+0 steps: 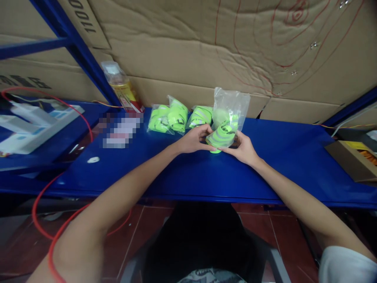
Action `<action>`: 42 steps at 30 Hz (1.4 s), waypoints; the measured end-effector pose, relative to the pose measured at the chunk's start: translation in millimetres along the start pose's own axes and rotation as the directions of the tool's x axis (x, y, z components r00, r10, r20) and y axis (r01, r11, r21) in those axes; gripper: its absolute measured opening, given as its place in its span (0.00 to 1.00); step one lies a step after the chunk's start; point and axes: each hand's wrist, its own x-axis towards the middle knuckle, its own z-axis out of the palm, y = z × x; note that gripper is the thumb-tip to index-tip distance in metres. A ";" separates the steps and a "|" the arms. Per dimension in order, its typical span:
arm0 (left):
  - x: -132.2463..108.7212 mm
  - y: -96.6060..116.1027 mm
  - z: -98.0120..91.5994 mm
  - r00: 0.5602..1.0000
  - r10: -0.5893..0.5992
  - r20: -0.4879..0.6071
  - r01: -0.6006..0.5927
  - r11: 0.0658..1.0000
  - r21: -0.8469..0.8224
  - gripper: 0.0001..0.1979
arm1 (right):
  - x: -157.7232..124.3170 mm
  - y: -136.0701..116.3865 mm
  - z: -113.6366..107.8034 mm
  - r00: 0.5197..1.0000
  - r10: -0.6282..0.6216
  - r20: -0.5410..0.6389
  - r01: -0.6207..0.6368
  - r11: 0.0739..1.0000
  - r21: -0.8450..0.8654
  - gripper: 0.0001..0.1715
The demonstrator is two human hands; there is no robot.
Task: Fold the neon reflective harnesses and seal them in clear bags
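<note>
A clear plastic bag with a rolled neon-yellow reflective strap inside is held between my hands above the blue table, its top end pointing up and away. My left hand grips its left side, fingers curled and thumb under the lower end. On the right side, my right hand grips it with bent fingers, partly hidden behind the bag. A bit of neon-yellow material shows beneath the bag, between my thumbs. Just behind my left hand lies another bagged neon roll.
Two more bagged neon rolls lie left of that one. A yellow-red bottle stands at the back left. White power strips and a red cable are at far left. An open cardboard box sits at right. Cardboard walls the back.
</note>
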 end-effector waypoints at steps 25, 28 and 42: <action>4.6 25.6 26.8 0.874 -0.279 -0.397 0.145 0.931 -0.334 0.30 | -4.1 -38.0 12.2 0.990 0.135 0.040 -0.139 0.898 0.417 0.81; 2.8 27.3 23.5 0.925 -0.248 -0.287 0.148 0.933 -0.329 0.31 | -2.5 -32.8 8.2 0.995 0.102 0.002 -0.098 0.944 0.316 0.66; -5.9 14.9 24.9 0.916 0.117 -0.384 -0.003 0.958 0.286 0.36 | -3.7 -16.1 -1.5 0.989 -0.037 -0.145 0.032 0.999 -0.034 0.46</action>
